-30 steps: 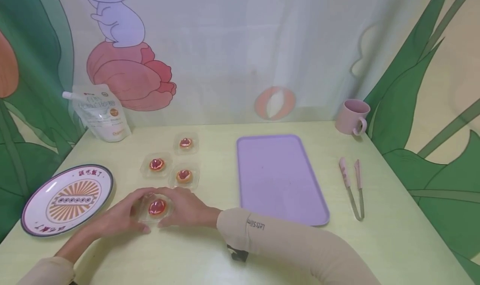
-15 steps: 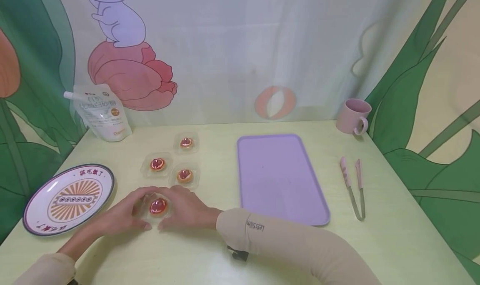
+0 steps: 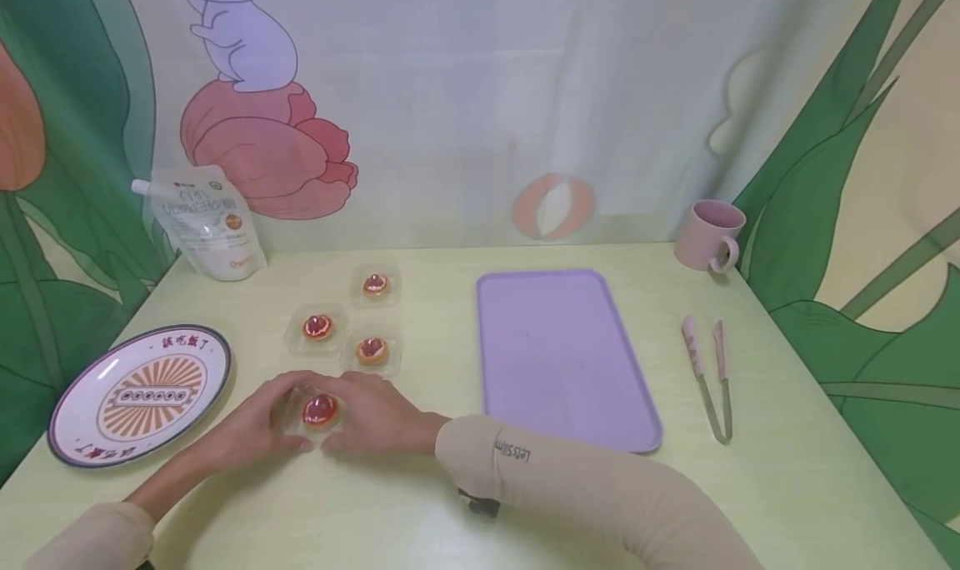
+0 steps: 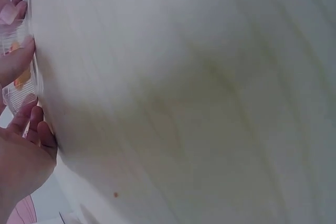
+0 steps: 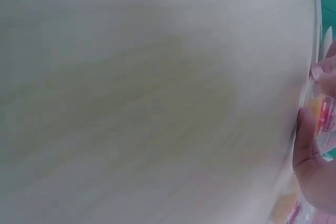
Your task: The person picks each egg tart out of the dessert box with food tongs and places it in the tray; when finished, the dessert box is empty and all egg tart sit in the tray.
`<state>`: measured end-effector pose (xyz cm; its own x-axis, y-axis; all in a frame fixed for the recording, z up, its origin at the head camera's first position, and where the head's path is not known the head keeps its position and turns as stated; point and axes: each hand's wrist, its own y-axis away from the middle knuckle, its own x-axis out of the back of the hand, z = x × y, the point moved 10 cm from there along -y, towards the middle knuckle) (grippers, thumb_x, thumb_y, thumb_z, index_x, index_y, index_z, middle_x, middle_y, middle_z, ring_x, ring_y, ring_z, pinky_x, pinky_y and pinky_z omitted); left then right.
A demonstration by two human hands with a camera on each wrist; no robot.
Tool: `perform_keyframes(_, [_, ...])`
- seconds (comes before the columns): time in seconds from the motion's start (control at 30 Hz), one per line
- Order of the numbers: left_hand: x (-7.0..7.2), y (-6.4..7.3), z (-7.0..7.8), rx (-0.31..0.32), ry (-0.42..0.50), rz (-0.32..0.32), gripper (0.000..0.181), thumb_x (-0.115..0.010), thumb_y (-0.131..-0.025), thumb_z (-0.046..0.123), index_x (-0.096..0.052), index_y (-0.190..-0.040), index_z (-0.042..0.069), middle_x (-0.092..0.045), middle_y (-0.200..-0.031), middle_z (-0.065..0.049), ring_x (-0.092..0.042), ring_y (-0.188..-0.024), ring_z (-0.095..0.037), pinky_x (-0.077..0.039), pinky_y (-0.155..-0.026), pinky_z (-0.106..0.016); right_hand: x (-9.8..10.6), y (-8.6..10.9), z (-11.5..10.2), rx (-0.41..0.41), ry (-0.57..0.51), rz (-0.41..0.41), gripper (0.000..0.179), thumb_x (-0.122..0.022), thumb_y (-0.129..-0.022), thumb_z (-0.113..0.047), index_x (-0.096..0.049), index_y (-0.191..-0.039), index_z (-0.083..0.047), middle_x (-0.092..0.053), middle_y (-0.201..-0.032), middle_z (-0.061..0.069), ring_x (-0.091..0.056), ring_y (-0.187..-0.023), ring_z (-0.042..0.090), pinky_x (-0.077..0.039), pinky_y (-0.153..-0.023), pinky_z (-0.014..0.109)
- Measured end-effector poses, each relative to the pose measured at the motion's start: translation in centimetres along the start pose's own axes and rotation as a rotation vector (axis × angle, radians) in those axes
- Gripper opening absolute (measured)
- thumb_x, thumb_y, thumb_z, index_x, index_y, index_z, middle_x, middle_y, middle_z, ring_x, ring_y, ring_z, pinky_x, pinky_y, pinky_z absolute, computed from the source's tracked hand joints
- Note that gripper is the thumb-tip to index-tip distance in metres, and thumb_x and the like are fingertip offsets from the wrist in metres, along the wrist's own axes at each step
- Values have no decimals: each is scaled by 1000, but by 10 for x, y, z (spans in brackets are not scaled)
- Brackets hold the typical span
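In the head view, my left hand (image 3: 243,428) and right hand (image 3: 378,420) hold a small clear plastic box (image 3: 321,412) from its two sides. A red-topped tart shows through the lid. Fingers of both hands nearly meet along its far edge, and the thumbs curve round toward its near side. The same box (image 4: 23,92) shows at the left edge of the left wrist view. At the right edge of the right wrist view, the box (image 5: 321,116) is partly covered by fingers.
Beyond the hands stand three similar boxed tarts: one left (image 3: 317,328), one nearer (image 3: 372,352), one farthest (image 3: 377,285). A patterned oval plate (image 3: 153,395) lies left, with a white spouted pouch (image 3: 213,224) behind it. Rightward are a purple tray (image 3: 558,357), tongs (image 3: 707,378) and a pink mug (image 3: 703,237).
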<state>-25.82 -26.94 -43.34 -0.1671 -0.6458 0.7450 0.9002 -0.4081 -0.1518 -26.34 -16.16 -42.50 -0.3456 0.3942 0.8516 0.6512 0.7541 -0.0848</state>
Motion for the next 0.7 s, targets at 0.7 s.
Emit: perform_keyframes(0.7, [2, -2, 9, -62, 15, 62, 76, -91, -64, 5, -55, -131, 5, -65, -125, -13, -44, -119, 10, -27, -102, -5, 3, -2, -1, 29, -5, -6, 72, -78, -82, -27, -48, -147, -27, -53, -76, -9, -47, -74, 6, -36, -61, 15])
